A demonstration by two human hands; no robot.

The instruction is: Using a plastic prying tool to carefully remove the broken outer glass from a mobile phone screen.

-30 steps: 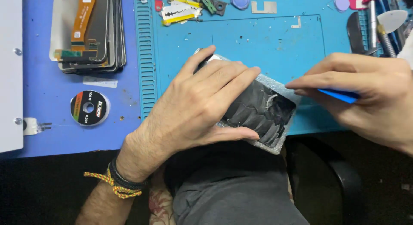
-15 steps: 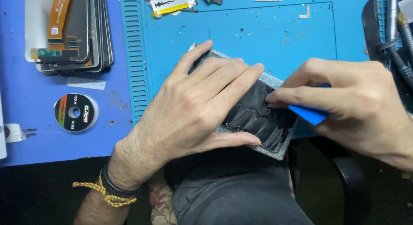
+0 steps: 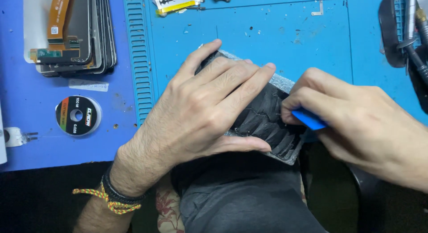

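While the left hand (image 3: 200, 108) lies flat with fingers (image 3: 232, 77) spread and pressed on a dark phone panel (image 3: 267, 121) at the near edge of the blue work mat (image 3: 285, 32), the right hand (image 3: 361, 121) has its fingertips pinched shut on a blue plastic pry tool (image 3: 310, 119) touching the panel's right edge. Left of the mat, a stack of phone screens (image 3: 76, 32) with an orange flex cable lies above a round black wire spool (image 3: 78, 115) bearing a multicoloured label. A yellow-and-white packet (image 3: 176, 1) lies at the mat's far edge.
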